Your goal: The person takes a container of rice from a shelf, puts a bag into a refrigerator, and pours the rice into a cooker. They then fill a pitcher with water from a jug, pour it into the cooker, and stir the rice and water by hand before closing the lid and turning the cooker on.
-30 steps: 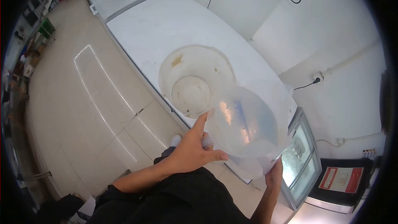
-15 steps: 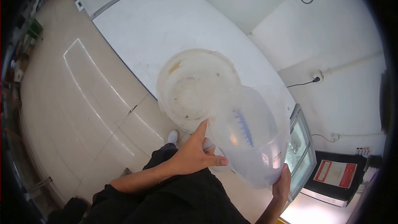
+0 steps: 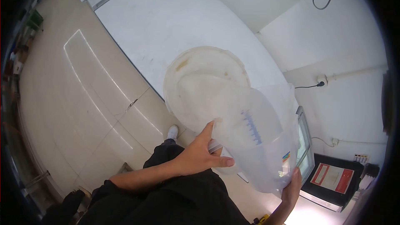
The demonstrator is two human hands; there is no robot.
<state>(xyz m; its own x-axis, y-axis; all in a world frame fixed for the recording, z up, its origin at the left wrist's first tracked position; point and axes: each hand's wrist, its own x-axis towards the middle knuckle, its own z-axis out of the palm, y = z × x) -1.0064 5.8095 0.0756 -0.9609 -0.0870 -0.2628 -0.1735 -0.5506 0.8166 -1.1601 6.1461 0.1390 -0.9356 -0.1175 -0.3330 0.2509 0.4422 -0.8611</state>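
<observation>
A clear plastic measuring jug [image 3: 262, 158] with a blue scale lies tilted across the view, its mouth end overlapping a round translucent tub [image 3: 183, 63]. My left hand [image 3: 202, 154] is wrapped round the jug's handle, thumb stretched along it. At the jug's lower right end, my right hand [image 3: 293, 183] holds it with the fingers against the wall. Brownish stains mark the tub's inner wall. A pale translucent patch with a curved edge spreads over the tub's bottom. The tub rests at the near edge of a long white lid-like surface [image 3: 166, 21].
Tiled floor [image 3: 96, 100] runs along the left. On the right are a white wall with a plug and socket [image 3: 321, 81], a glass-panelled case [image 3: 306, 146], and a black box with a red-and-white label [image 3: 333, 178]. A yellow-and-black object [image 3: 261, 218] shows at the bottom.
The view has shifted slightly. The jug and both hands have moved a little right in view. A pale, curved-edged patch now covers the tub's bottom, which showed more plainly before.
</observation>
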